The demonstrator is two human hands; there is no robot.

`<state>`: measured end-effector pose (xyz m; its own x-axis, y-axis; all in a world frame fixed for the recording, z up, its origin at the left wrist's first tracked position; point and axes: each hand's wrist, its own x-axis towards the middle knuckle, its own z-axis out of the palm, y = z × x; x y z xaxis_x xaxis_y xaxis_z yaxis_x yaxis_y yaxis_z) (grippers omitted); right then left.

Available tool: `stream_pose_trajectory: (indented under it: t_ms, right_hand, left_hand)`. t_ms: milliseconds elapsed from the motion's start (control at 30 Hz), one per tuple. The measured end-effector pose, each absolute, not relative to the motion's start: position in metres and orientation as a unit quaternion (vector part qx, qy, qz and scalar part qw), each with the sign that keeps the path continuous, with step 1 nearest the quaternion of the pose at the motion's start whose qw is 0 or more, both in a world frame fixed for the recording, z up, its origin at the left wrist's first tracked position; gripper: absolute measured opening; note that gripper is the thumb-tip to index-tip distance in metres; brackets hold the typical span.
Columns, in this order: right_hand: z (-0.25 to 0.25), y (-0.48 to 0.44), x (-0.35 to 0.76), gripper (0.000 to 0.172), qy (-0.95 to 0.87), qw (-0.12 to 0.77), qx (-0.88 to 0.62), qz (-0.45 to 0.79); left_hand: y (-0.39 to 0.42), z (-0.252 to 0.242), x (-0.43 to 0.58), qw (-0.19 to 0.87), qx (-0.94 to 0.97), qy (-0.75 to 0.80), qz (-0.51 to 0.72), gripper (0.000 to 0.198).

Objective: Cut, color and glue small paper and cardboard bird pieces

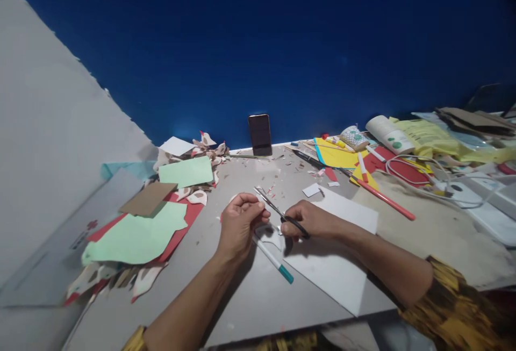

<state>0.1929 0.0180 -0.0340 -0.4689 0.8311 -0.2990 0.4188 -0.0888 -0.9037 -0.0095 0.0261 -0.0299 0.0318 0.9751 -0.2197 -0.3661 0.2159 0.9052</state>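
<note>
My right hand (308, 219) is closed around the black handles of a pair of scissors (271, 202), whose blades point up and to the left. The blade tips reach close to the fingers of my left hand (244, 219). That hand is pinched closed; whatever lies between its fingertips is too small to make out. Just below the hands are a white marker with a teal cap (276, 262) and a curved scrap of white paper (269, 237). A large white sheet (322, 267) lies under my right hand and forearm.
Green paper pieces (141, 233), brown card (149, 199) and cut-out shapes are piled at left. A phone (260, 134) leans on the blue wall. To the right lie a red pen (387, 201), yellow paper (338, 152), a paper cup (355, 138) and a white cable (391, 165).
</note>
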Motion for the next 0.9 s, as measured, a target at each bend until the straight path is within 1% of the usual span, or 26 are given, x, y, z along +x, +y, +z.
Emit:
stream_pose_trajectory:
  t_ms: [167, 233, 467, 633, 900]
  right_hand:
    - [-0.0364, 0.0152, 0.185, 0.043, -0.689, 0.169, -0.556, 0.434]
    - [-0.0358, 0.0148, 0.1843, 0.045, -0.699, 0.163, -0.565, 0.408]
    - [-0.0278, 0.0134, 0.1891, 0.051, -0.666, 0.17, -0.495, 0.531]
    - [-0.0323, 0.0136, 0.1899, 0.046, -0.66, 0.176, -0.515, 0.517]
    - [-0.0337, 0.014, 0.191, 0.049, -0.679, 0.174, -0.482, 0.526]
  left_hand:
    - [0.0238, -0.0289, -0.0076, 0.628, 0.342, 0.456, 0.53, 0.037]
    - [0.0242, -0.0288, -0.0073, 0.627, 0.345, 0.457, 0.529, 0.038]
    - [0.022, -0.0273, -0.0068, 0.62, 0.365, 0.452, 0.528, 0.04]
    - [0.0186, -0.026, -0.0067, 0.625, 0.367, 0.454, 0.518, 0.04]
    - [0.0188, -0.0239, -0.0062, 0.616, 0.376, 0.46, 0.517, 0.037]
